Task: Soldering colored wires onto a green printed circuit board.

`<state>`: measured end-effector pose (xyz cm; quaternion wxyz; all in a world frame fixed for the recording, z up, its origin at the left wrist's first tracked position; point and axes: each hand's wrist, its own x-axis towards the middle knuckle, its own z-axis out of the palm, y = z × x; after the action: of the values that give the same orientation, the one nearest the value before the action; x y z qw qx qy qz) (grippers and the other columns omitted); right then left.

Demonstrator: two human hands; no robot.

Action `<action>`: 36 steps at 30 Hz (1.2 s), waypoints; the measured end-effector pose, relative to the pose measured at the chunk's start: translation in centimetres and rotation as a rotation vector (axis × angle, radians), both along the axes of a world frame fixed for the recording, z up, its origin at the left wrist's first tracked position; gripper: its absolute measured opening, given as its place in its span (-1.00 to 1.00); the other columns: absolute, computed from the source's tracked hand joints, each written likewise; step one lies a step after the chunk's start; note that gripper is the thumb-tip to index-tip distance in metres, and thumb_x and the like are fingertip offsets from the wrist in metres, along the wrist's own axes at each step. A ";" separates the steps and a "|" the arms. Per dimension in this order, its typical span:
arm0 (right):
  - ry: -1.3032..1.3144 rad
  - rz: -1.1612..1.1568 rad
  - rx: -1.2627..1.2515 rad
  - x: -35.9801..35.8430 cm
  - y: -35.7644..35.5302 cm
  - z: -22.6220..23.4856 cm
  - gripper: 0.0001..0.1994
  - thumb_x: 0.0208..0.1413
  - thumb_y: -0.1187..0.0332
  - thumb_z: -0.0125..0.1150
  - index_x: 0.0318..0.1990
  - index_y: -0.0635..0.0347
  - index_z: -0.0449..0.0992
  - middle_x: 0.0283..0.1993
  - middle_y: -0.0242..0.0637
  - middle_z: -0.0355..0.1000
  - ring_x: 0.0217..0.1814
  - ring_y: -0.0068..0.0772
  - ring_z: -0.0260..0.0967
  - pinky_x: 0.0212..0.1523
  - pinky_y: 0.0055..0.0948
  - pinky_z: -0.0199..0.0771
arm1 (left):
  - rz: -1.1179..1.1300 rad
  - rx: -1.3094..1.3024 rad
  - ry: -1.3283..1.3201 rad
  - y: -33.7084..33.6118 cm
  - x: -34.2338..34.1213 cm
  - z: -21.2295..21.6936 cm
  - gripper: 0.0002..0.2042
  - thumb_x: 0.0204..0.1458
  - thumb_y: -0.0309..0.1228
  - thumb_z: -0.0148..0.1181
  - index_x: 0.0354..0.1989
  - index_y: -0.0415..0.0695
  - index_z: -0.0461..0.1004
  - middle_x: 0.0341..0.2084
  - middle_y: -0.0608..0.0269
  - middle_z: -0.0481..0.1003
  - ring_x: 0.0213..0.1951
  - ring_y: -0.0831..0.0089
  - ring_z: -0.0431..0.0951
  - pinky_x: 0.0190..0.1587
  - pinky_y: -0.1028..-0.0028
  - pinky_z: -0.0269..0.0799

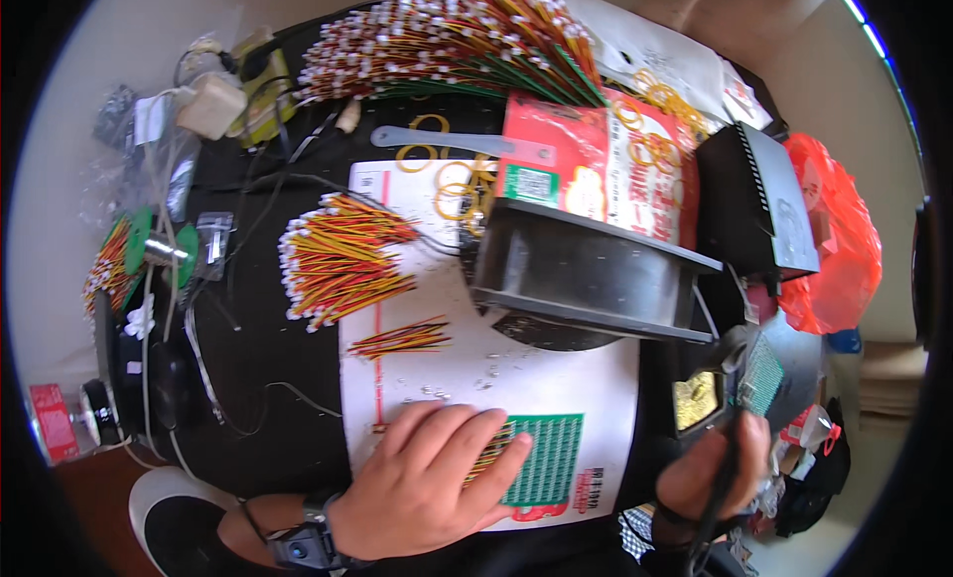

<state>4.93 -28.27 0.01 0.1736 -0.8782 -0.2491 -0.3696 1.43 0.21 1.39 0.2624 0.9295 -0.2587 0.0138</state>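
Note:
My left hand [422, 478] lies over the left part of a green circuit board panel [551, 458], its fingers bent down onto it and its thumb by the near edge. Between those fingers, a row of yellowish wires or contacts shows on the board. At the right, my right hand [710, 468] is closed around a slim black handle with a black cord, apparently a soldering iron [733, 443]; blur hides its tip. Just beyond that hand stands a holder with brass wool [698, 398]. Short red, yellow and black wires [402, 337] lie beyond my left hand.
A black fan-like housing [591, 269] stands over the white sheet [606, 378]. Wire bundles with white connectors lie at left [347, 259] and far back [447, 41]. A solder spool [164, 249] is at left; a black box [754, 205] and red bag [834, 239] stand right.

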 end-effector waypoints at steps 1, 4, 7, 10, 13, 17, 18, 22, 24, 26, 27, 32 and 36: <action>0.001 0.006 0.014 -0.5 -0.2 -0.4 -0.65 0.10 0.57 0.01 0.05 0.57 0.29 -0.26 0.11 0.37 -0.41 -0.05 0.36 -0.42 -0.16 0.43 | 0.006 0.014 0.001 -0.1 0.3 -0.3 -0.37 -0.26 -0.02 0.42 -0.02 -0.16 0.51 -0.05 0.07 0.42 -0.04 0.16 0.43 -0.01 0.15 0.36; 0.076 -0.212 -0.082 -0.8 -0.1 0.0 -0.64 0.19 0.50 0.03 0.10 0.50 0.28 -0.12 0.20 0.39 -0.31 -0.04 0.42 -0.26 -0.24 0.46 | -0.004 0.033 -0.013 -0.4 0.7 0.0 -0.40 -0.20 -0.01 0.38 -0.01 -0.14 0.52 -0.04 0.08 0.42 -0.03 0.16 0.42 -0.01 0.16 0.35; 0.087 -0.124 0.375 -1.4 -0.1 -1.0 -0.61 0.22 0.41 0.11 0.14 0.42 0.27 -0.04 0.20 0.36 -0.19 -0.10 0.41 -0.16 -0.30 0.45 | -0.006 -0.071 0.036 0.1 0.9 1.2 -0.40 -0.19 0.02 0.37 -0.02 -0.14 0.53 -0.04 0.07 0.42 -0.05 0.15 0.43 -0.03 0.15 0.36; 0.065 -0.278 0.434 -2.3 1.3 -0.9 -0.64 0.32 0.33 0.01 0.16 0.37 0.31 -0.05 0.01 0.42 -0.09 -0.31 0.42 -0.13 -0.50 0.48 | 0.224 -0.121 -0.045 2.5 1.8 1.7 -0.58 -0.16 -0.29 0.40 -0.10 -0.19 0.55 -0.12 0.07 0.48 -0.12 0.11 0.48 -0.08 0.19 0.40; -0.040 -0.224 0.632 -2.0 1.8 0.3 -0.59 0.30 0.23 0.08 0.14 0.36 0.31 -0.22 -0.03 0.43 -0.29 -0.34 0.42 -0.33 -0.51 0.47 | 0.574 -0.067 -0.087 5.0 2.4 1.3 -0.69 -0.19 -0.64 0.31 -0.18 -0.27 0.54 -0.20 0.03 0.52 -0.18 0.08 0.52 -0.12 0.28 0.44; 0.006 0.322 0.526 -1.2 4.5 2.0 -0.67 0.31 0.27 0.02 -0.07 0.45 0.22 -0.58 -0.13 0.31 -0.63 -0.35 0.25 -0.56 -0.52 0.28 | 0.513 -0.035 -0.100 4.7 3.4 0.4 -0.75 -0.12 -0.64 0.25 -0.19 -0.30 0.54 -0.32 0.09 0.49 -0.26 0.11 0.49 -0.17 0.25 0.44; 0.101 0.357 0.497 -1.6 4.8 2.4 -0.70 0.30 0.30 0.00 -0.09 0.45 0.23 -0.59 -0.15 0.30 -0.64 -0.34 0.25 -0.57 -0.50 0.29 | 0.513 -0.033 -0.098 4.5 3.4 0.3 -0.75 -0.12 -0.64 0.25 -0.19 -0.30 0.54 -0.32 0.09 0.49 -0.26 0.11 0.49 -0.17 0.25 0.44; 0.635 0.602 0.630 -4.4 1.6 -0.4 -0.73 0.22 0.40 0.04 -0.07 0.48 0.27 -0.66 -0.21 0.23 -0.74 -0.36 0.17 -0.72 -0.42 0.20 | 0.471 -0.018 -0.085 4.7 3.0 -0.2 -0.77 -0.19 -0.70 0.21 -0.27 -0.31 0.56 -0.37 0.15 0.45 -0.30 0.16 0.47 -0.21 0.29 0.44; 1.136 0.668 0.824 -6.2 -0.8 -1.7 -0.71 0.20 0.42 0.08 -0.03 0.49 0.28 -0.66 -0.24 0.20 -0.74 -0.38 0.14 -0.73 -0.42 0.18 | 0.443 0.001 -0.080 4.7 3.0 0.2 -0.76 -0.22 -0.71 0.20 -0.29 -0.30 0.57 -0.38 0.16 0.44 -0.31 0.18 0.46 -0.23 0.30 0.44; 0.170 0.593 0.494 -0.7 4.9 1.4 -0.69 0.15 0.49 0.13 0.00 0.49 0.29 -0.65 -0.28 0.18 -0.72 -0.42 0.11 -0.70 -0.42 0.18 | 0.372 -0.032 -0.021 4.3 3.3 0.6 -0.80 -0.21 -0.73 0.16 -0.36 -0.29 0.58 -0.43 0.11 0.46 -0.33 0.13 0.47 -0.27 0.29 0.41; 0.196 0.639 0.530 -0.7 5.8 0.3 -0.69 0.15 0.49 0.13 0.00 0.49 0.29 -0.65 -0.28 0.18 -0.72 -0.42 0.11 -0.70 -0.42 0.18 | 0.421 0.004 -0.005 5.2 1.9 0.3 -0.80 -0.21 -0.73 0.16 -0.36 -0.29 0.58 -0.43 0.11 0.46 -0.33 0.13 0.47 -0.27 0.29 0.41; 0.260 0.627 0.474 -0.7 4.9 1.9 -0.66 0.11 0.56 0.16 0.02 0.48 0.29 -0.63 -0.33 0.17 -0.70 -0.44 0.09 -0.68 -0.43 0.15 | 0.403 -0.060 -0.066 4.9 3.3 0.6 -0.75 -0.28 -0.73 0.22 -0.35 -0.26 0.60 -0.43 0.19 0.48 -0.39 0.23 0.47 -0.31 0.32 0.45; 0.263 0.637 0.478 -0.6 4.8 1.9 -0.66 0.12 0.55 0.15 0.03 0.48 0.28 -0.62 -0.33 0.17 -0.70 -0.45 0.08 -0.69 -0.42 0.15 | 0.443 -0.124 -0.023 5.0 2.9 1.1 -0.76 -0.22 -0.72 0.24 -0.31 -0.24 0.61 -0.42 0.17 0.51 -0.40 0.25 0.50 -0.32 0.35 0.45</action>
<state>4.38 -23.46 1.91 0.5085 -0.7320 -0.3909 -0.2298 4.37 5.22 2.52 0.3067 0.9455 -0.0499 0.0974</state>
